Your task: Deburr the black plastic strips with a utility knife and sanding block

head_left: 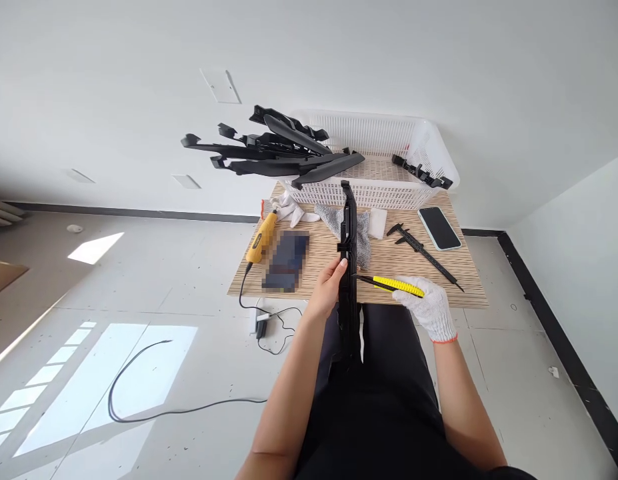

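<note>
My bare left hand [329, 288] grips a long black plastic trim piece [345, 227] near its middle, with the thumb on top. The piece stands lengthwise over the table's front edge, its lower end above my lap. My right hand [429, 308], in a white knit glove with an orange cuff, is closed around a slim hand tool with a yellow ribbed handle [399, 286]. The tool's thin dark tip points left and meets the right side of the trim piece, close to my left thumb; actual contact is hard to tell. A grey cloth [362, 241] lies behind the piece.
A white plastic basket [379, 193] at the back holds several black trim pieces [289, 160], some jutting out left. On the table [309, 287] lie a yellow corded tool [262, 239], a white glove [291, 210], a blurred dark item [286, 261], a caliper [426, 255] and a phone [439, 228].
</note>
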`<state>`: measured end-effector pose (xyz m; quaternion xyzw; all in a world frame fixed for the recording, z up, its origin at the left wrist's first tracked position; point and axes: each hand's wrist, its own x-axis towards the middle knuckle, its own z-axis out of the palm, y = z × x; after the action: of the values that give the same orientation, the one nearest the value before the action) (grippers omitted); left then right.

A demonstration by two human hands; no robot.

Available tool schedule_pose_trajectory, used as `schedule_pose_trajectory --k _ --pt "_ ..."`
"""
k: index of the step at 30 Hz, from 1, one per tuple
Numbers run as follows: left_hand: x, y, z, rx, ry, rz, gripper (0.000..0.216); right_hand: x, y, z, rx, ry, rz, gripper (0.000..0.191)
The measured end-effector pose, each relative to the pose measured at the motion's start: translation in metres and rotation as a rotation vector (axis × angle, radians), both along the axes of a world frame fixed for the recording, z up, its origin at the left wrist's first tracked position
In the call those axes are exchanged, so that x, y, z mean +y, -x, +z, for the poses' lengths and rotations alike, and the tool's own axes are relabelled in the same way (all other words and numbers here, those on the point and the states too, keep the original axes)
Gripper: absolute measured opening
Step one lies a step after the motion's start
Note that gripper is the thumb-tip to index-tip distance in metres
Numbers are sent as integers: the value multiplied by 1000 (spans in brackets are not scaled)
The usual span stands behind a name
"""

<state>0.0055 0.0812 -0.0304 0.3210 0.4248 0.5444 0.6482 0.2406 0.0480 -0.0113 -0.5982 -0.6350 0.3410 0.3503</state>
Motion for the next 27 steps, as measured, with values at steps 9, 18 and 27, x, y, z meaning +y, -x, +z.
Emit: schedule_pose_trajectory --k 9,18,27 --pt "0 1 2 -16 5 -15 41 4 3 0 53 142 -28 38" --pt "0 3 -2 -31 39 -32 44 0 6 2 -18 67 35 44" --pt "0 2 0 -36 39 -22 42 3 5 4 4 46 -1 45"
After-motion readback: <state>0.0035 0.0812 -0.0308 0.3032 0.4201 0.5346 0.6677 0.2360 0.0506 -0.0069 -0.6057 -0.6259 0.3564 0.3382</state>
